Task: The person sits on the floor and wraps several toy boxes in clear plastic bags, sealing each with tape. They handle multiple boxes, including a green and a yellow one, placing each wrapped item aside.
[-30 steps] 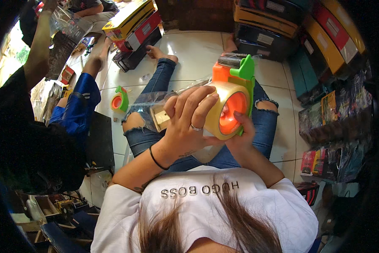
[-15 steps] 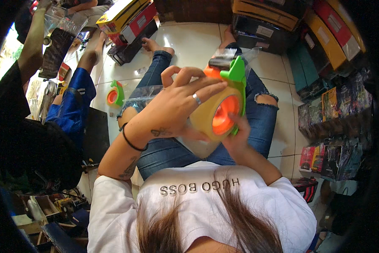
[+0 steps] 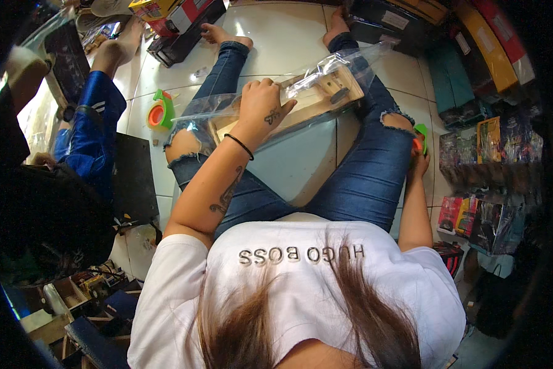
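A light wooden box (image 3: 298,109) with a dark oval piece in one end lies tilted across my legs. Clear plastic wrapping (image 3: 205,106) covers it and sticks out loose at both ends. My left hand (image 3: 261,101) is closed on the box's far side, over the plastic. Beside my right knee, my right hand (image 3: 419,163) grips a green and orange tape dispenser (image 3: 419,141), low by the floor. My leg and fingers hide much of that dispenser.
A second green and orange tape dispenser (image 3: 159,111) sits on the tiled floor at left. Stacked boxes (image 3: 482,46) and wrapped packages (image 3: 494,147) line the right side. Another person's blue-clad leg (image 3: 95,123) is at left, near a black panel (image 3: 136,178).
My right hand has carried the tape dispenser from over my lap to beside my right knee. My left hand has moved forward onto the wrapped wooden box, which now shows plainly.
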Demonstrator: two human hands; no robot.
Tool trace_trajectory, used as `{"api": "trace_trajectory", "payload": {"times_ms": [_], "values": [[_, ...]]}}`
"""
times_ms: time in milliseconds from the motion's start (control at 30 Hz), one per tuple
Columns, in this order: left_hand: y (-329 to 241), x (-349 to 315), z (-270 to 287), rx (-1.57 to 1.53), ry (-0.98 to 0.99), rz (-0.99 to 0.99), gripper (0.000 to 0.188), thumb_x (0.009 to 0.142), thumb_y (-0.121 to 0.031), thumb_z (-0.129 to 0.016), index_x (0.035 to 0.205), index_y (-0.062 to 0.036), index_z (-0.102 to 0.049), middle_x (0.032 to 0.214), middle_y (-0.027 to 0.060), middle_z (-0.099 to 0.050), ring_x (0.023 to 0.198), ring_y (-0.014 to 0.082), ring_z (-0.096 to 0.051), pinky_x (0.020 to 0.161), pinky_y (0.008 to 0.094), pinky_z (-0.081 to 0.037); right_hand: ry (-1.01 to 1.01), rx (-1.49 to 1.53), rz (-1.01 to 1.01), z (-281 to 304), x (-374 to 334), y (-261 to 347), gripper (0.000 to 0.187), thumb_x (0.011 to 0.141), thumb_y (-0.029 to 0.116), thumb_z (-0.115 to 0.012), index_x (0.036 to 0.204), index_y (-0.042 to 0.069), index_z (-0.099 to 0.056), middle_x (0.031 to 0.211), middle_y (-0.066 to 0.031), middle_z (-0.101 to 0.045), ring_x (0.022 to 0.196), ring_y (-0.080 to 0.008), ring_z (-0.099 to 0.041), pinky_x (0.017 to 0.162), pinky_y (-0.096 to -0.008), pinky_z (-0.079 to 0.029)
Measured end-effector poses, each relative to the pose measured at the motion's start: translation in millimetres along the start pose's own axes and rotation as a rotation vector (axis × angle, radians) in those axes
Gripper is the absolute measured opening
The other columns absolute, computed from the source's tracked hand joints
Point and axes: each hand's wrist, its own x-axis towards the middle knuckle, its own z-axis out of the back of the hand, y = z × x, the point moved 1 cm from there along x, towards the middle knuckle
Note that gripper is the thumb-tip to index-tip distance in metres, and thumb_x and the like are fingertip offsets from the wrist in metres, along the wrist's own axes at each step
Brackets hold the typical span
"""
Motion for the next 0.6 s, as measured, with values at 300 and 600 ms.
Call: {"api": "trace_trajectory", "payload": {"times_ms": [300,600], "values": [[14.6,3.3,-7.6,-0.408,0.009,-0.046,0.024,0.083,-0.023,-0.064,0.083,0.0004,-0.067,0.074,0.0179,-0.062,0.068,0.0364,-0.06,0.079,0.0432,-0.046,0.938,-0.301,1.405,-155.6,-187.5,245.8,0.062,0.076,0.025,-0.071,0.13,0.006,-0.048,0.127,-0.0139,-0.053,0.118,-0.031,-0.05,0.1,-0.041,-0.038],[70.4,-60.0,51.1,0.075,0.012,-0.092,0.069,0.067,-0.042,-0.077,0.123,-0.0077,-0.053,0.111,0.0141,-0.057,0.106,0.0317,-0.054,0.089,0.0409,-0.043,1.568,-0.474,1.654,-253.4,-228.0,241.2,0.016,0.083,0.018,-0.064,0.077,0.004,-0.06,0.08,-0.0086,-0.06,0.083,-0.0299,-0.056,0.077,-0.0399,-0.045]]}}
